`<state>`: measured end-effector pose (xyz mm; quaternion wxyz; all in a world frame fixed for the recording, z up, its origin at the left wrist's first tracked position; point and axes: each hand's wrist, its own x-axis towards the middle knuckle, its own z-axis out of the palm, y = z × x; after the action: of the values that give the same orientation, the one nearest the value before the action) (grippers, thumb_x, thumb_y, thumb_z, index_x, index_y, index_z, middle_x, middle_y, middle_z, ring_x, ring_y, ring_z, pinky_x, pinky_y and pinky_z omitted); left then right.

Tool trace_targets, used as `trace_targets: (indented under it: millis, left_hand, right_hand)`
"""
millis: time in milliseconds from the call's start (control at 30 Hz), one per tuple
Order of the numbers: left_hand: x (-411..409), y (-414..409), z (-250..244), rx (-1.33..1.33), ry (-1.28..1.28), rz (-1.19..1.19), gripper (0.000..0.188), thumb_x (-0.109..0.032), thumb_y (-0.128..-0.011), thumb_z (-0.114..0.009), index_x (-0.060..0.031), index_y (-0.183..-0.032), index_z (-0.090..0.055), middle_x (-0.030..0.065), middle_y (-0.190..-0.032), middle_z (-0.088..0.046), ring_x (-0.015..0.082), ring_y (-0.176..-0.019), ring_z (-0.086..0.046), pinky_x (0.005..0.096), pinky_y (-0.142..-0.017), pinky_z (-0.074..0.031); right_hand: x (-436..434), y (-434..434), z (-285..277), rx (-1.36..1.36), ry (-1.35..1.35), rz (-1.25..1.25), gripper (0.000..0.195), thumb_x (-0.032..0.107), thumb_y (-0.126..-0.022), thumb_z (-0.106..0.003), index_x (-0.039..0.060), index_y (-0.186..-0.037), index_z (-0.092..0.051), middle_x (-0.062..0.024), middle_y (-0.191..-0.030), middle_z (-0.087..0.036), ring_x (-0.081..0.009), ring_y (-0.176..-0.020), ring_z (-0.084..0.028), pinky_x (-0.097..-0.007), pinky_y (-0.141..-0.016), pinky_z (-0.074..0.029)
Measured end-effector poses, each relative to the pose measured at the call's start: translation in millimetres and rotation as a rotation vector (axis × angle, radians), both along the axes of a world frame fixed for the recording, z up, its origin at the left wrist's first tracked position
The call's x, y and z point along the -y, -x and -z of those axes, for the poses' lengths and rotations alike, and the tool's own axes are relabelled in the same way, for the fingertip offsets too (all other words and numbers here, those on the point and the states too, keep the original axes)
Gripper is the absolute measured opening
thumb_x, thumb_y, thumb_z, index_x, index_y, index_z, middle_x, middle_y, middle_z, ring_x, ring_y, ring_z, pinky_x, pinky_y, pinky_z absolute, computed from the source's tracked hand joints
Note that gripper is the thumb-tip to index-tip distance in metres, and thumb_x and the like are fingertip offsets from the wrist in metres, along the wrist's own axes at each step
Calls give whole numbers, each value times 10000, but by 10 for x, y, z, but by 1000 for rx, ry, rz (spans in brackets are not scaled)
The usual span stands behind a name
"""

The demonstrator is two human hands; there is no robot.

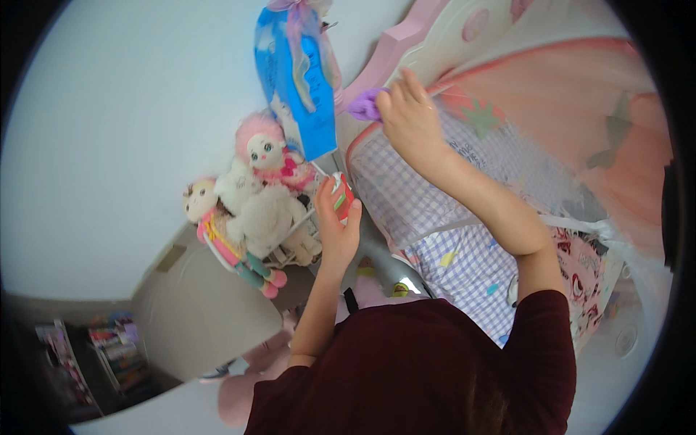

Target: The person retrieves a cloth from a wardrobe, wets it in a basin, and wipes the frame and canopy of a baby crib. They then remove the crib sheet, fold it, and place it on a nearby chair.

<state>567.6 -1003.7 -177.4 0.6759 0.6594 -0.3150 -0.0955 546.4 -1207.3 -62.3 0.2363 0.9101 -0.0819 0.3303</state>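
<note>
My right hand [410, 117] is raised near the bed's headboard, gripping a crumpled purple cloth [367, 104]. Lower and to the left is my left hand [338, 225], beside the heap of stuffed toys. A small red, white and green object [343, 200] shows between its thumb and fingers; whether they grip it I cannot tell. Just left of that hand sit a fluffy white plush toy [266, 217], a pink-haired doll [266, 152] and a yellow-haired doll [201, 204], on what looks like a white rack. Above them stands a blue bag [296, 81] tied with a pastel ribbon.
To the right is a bed with a pink headboard [383, 54], a sheer mosquito net [554, 109] and a checked quilt [462, 272]. A beige panel [206, 310] stands at lower left, near shelves of books [117, 348]. Grey floor [380, 272] shows in the narrow gap beside the bed.
</note>
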Motion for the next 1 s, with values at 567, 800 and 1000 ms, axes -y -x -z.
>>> trace_targets:
  millis: [567,800,1000]
  left_hand:
    - [273,-500,801,-120,-386,488,282,-108,-872,-568,-41,-1139,-509,134,-1338,-335,246,-1203,-411,335,-919,-441]
    - [338,-620,934,-122,-479,560,269,-102,-865,-572,-55,-1126,-523,133,-1333,-347,242,-1194,-418,333,-913,-435]
    - [316,-709,647,27,-516,565,265,-80,-870,-553,-48,-1132,-532,124,-1333,-363,238,-1176,-429,327,-917,-435]
  right_hand:
    - [139,2359,2707,115,-666,618,346,74,-625,-705,45,-876,-470,-133,-894,-522,-342,-892,-510,-497,-946,-358]
    - [402,2566,3792,152,-895,893,259,80,-708,-638,42,-915,-488,-147,-909,-556,-365,-888,-520,-474,-862,-413]
    - [304,2610,4111,-13,-1340,1133,150,72,-779,-527,45,-925,-511,-186,-956,-590,-384,-923,-559,-459,-764,-456]
